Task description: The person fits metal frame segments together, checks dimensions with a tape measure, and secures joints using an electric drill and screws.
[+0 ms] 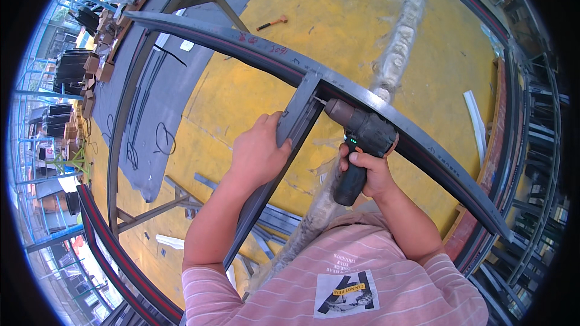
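Observation:
My right hand (371,172) grips the handle of a black cordless drill (362,129), whose small indicator lights glow green. Its bit (320,100) points left at the inner corner where two grey metal profiles meet; whether the tip touches the metal cannot be told. My left hand (260,149) is wrapped around the shorter profile (299,99), just below that joint, thumb on the near side. The long profile (362,93) runs across from upper left to lower right and bears handwritten marks in red and black.
A hammer with an orange handle (272,22) lies on the yellow floor (326,13). A plastic-wrapped bundle (398,50) crosses the floor beneath the frame. Metal bars (276,219) are stacked below. Cardboard boxes (105,71) line the left side, and racks of profiles (539,145) stand at the right.

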A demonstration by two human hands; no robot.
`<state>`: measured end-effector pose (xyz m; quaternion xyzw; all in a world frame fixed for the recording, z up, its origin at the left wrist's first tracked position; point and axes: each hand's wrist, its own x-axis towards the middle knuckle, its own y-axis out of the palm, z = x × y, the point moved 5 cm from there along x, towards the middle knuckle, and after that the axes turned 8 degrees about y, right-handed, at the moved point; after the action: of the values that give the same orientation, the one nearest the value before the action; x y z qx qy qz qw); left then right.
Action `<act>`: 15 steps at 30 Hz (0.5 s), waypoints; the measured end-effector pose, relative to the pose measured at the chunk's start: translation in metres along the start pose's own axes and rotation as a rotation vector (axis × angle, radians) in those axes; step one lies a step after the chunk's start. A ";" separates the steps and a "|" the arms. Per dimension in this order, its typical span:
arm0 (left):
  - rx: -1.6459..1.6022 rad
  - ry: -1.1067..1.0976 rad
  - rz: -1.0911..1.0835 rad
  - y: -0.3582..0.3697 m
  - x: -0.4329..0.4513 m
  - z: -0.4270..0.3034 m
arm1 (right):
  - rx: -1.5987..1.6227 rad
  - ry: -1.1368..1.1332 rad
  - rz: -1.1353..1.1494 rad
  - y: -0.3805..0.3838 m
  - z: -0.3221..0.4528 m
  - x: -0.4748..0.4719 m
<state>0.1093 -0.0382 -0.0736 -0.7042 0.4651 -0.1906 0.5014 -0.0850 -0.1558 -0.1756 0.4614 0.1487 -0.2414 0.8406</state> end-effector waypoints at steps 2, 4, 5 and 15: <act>-0.012 -0.020 0.000 -0.002 0.001 -0.003 | -0.033 -0.013 -0.012 -0.001 0.001 0.001; -0.021 -0.030 0.002 -0.002 0.001 -0.004 | -0.008 -0.011 -0.009 -0.004 0.000 0.003; -0.026 -0.034 0.004 -0.001 0.001 -0.005 | 0.006 -0.010 -0.002 -0.003 -0.001 0.002; 0.016 -0.006 -0.037 0.003 0.002 -0.003 | 0.035 -0.031 -0.022 0.003 -0.012 0.003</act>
<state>0.1061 -0.0419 -0.0755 -0.7092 0.4491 -0.2014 0.5048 -0.0812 -0.1452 -0.1813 0.4705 0.1363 -0.2603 0.8320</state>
